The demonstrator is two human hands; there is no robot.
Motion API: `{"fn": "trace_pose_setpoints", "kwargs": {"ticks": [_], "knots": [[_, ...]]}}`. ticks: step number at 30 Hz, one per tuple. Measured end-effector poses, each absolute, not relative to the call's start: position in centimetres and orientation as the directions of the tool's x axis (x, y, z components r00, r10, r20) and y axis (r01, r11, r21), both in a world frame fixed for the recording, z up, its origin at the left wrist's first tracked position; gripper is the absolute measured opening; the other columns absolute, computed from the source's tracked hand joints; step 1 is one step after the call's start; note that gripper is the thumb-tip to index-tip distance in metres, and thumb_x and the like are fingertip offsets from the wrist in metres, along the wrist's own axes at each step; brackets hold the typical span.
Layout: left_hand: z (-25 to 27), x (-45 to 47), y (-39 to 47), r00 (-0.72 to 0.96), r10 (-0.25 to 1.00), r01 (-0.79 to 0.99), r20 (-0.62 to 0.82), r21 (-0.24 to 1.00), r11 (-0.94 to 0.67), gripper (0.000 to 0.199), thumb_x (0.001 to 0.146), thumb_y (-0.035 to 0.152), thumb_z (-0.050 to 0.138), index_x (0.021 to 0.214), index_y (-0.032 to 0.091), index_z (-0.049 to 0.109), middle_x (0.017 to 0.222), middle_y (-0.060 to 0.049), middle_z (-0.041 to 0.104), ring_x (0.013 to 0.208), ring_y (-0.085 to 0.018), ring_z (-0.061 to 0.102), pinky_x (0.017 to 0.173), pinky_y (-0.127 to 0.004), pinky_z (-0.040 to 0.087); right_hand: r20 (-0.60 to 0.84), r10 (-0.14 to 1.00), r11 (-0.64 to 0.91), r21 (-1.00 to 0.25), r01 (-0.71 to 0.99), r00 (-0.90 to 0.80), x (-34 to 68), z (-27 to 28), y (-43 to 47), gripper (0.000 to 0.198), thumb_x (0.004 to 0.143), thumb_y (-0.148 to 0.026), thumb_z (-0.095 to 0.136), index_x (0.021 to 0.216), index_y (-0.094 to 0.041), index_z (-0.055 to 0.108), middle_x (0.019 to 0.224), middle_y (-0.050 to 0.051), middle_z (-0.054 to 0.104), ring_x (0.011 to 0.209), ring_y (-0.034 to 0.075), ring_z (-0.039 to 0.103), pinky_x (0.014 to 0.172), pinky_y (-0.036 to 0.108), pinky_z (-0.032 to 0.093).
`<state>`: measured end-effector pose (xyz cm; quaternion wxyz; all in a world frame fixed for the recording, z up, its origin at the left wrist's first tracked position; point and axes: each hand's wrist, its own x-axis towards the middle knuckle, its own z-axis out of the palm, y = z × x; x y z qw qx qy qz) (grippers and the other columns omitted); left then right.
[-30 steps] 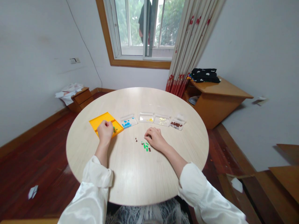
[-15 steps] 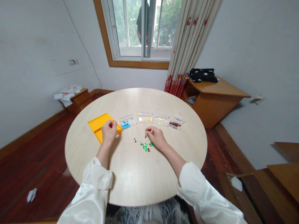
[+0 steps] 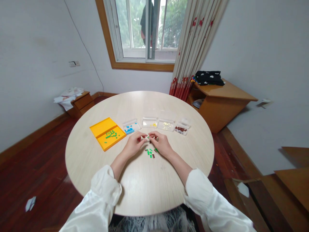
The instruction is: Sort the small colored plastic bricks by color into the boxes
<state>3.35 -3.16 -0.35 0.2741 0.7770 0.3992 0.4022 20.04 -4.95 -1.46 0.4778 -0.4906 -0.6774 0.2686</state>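
Observation:
My right hand (image 3: 161,143) is above the loose pieces at the table's middle, thumb and fingertips pinched on a small green building brick (image 3: 148,137). Beside it is my left hand (image 3: 134,142), its thumb and forefinger slightly apart and close to the right fingertips. Whether the left fingers touch the brick is hard to see. Beneath and in front of the hands lie several green bricks (image 3: 151,156) and brown bricks (image 3: 153,156), partly covered by the right hand. An open yellow box (image 3: 100,128) to the left holds several small green bricks (image 3: 111,133).
A row of clear plastic boxes stands beyond the hands: one with blue bricks (image 3: 129,129), one with yellow pieces (image 3: 154,124), one with pale pieces (image 3: 166,126), one with brown bricks (image 3: 181,128). The round table (image 3: 140,193) has a curved edge nearby.
My left hand has moved right from over the yellow box to my right fingertips, uncovering the green bricks in the box. My right hand has stayed nearly in place.

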Motion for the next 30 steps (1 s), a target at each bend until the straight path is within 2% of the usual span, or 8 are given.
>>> {"fn": "trace_pose_setpoints", "kwargs": {"ticks": [5, 10, 16, 19, 22, 26, 30], "knots": [[0.0, 3.5, -3.5, 0.423, 0.785, 0.372, 0.453, 0.703, -0.606, 0.014, 0.079, 0.021, 0.06, 0.09, 0.019, 0.068, 0.081, -0.004, 0.062, 0.071, -0.014, 0.053, 0.065, -0.026, 0.043, 0.348, 0.933, 0.357, -0.872, 0.334, -0.09, 19.8, -1.4, -5.1, 0.018, 0.077, -0.016, 0.057, 0.094, -0.017, 0.064, 0.087, 0.005, 0.07, 0.081, 0.015, 0.066, 0.077, 0.03, 0.051], [0.3, 3.4, -3.6, 0.422, 0.79, 0.412, 0.446, 0.682, -0.605, 0.01, 0.08, 0.02, 0.057, 0.081, 0.018, 0.066, 0.077, -0.003, 0.06, 0.071, -0.014, 0.053, 0.066, -0.026, 0.042, 0.336, 0.933, 0.359, -0.89, 0.28, -0.13, 19.5, -1.3, -5.3, 0.017, 0.078, -0.019, 0.058, 0.094, -0.017, 0.063, 0.091, 0.005, 0.07, 0.082, 0.015, 0.066, 0.077, 0.029, 0.051], [0.0, 3.0, -3.2, 0.369, 0.812, 0.453, 0.451, 0.676, -0.581, 0.009, 0.078, 0.018, 0.054, 0.076, 0.018, 0.063, 0.075, -0.002, 0.061, 0.068, -0.014, 0.052, 0.067, -0.028, 0.042, 0.349, 0.925, 0.379, -0.855, 0.354, -0.148, 20.3, -0.6, -5.1, 0.014, 0.079, -0.02, 0.057, 0.091, -0.018, 0.065, 0.088, 0.004, 0.069, 0.079, 0.014, 0.064, 0.073, 0.029, 0.05], [0.3, 2.2, -2.5, 0.245, 0.858, 0.507, 0.45, 0.695, -0.51, 0.008, 0.078, 0.02, 0.053, 0.075, 0.018, 0.06, 0.075, -0.003, 0.061, 0.067, -0.014, 0.05, 0.066, -0.028, 0.042, 0.326, 0.925, 0.379, -0.816, 0.437, -0.193, 21.7, 0.0, -4.9, 0.009, 0.076, -0.016, 0.059, 0.079, -0.017, 0.067, 0.082, 0.004, 0.068, 0.079, 0.015, 0.061, 0.076, 0.031, 0.048], [0.9, 0.8, -1.7, 0.037, 0.892, 0.566, 0.451, 0.726, -0.39, 0.007, 0.077, 0.022, 0.053, 0.074, 0.019, 0.059, 0.074, -0.002, 0.06, 0.065, -0.014, 0.05, 0.066, -0.028, 0.042, 0.273, 0.927, 0.367, -0.801, 0.473, -0.258, 23.4, 0.5, -4.8, 0.008, 0.074, -0.014, 0.061, 0.072, -0.017, 0.068, 0.077, 0.003, 0.065, 0.076, 0.014, 0.059, 0.076, 0.031, 0.047], [1.0, -1.4, -0.5, -0.265, 0.824, 0.547, 0.501, 0.782, -0.3, 0.009, 0.077, 0.025, 0.051, 0.077, 0.018, 0.056, 0.075, -0.001, 0.058, 0.067, -0.014, 0.051, 0.066, -0.026, 0.042, 0.172, 0.921, 0.333, -0.816, 0.473, -0.35, 24.9, 0.7, -5.0, 0.006, 0.071, -0.014, 0.064, 0.073, -0.017, 0.07, 0.077, 0.003, 0.063, 0.073, 0.013, 0.057, 0.073, 0.03, 0.046], [0.3, -3.4, 0.8, -0.491, 0.751, 0.455, 0.442, 0.865, -0.212, 0.009, 0.077, 0.026, 0.05, 0.078, 0.018, 0.053, 0.075, 0.0, 0.056, 0.066, -0.013, 0.05, 0.067, -0.026, 0.042, 0.112, 0.88, 0.344, -0.821, 0.456, -0.461, 25.1, 0.6, -5.2, 0.008, 0.068, -0.013, 0.068, 0.073, -0.017, 0.071, 0.076, 0.001, 0.06, 0.073, 0.012, 0.056, 0.071, 0.028, 0.045]]}}
